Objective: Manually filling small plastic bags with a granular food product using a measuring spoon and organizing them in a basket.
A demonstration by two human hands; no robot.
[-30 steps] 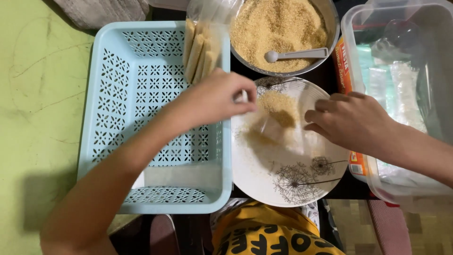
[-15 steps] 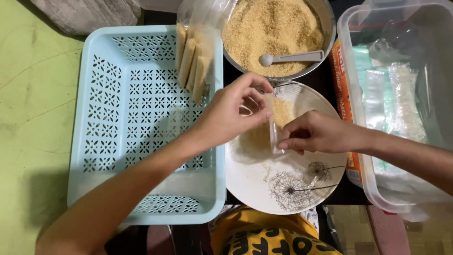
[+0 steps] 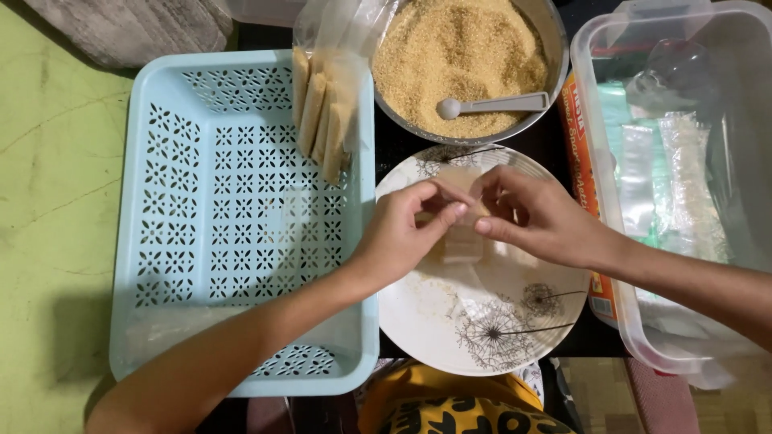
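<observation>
Both my hands meet over a white plate (image 3: pixel 450 321) with a dandelion print. My left hand (image 3: pixel 406 233) and my right hand (image 3: pixel 531 213) pinch the top of a small clear plastic bag (image 3: pixel 462 241) that holds brown sugar and hangs upright between them. Loose brown sugar lies scattered on the plate under the bag. Behind the plate stands a metal bowl (image 3: pixel 555 56) full of brown sugar with a grey measuring spoon (image 3: pixel 494 104) lying in it.
A light blue perforated basket (image 3: pixel 217 209) sits to the left, with several filled sugar packets (image 3: pixel 322 112) leaning at its far right corner. A clear plastic box (image 3: pixel 691 185) of empty bags stands on the right, an orange carton (image 3: pixel 587 145) beside it.
My hands have come together and lifted the small bag upright off the plate. The sugar that lay heaped on the plate is now mostly inside the bag.
</observation>
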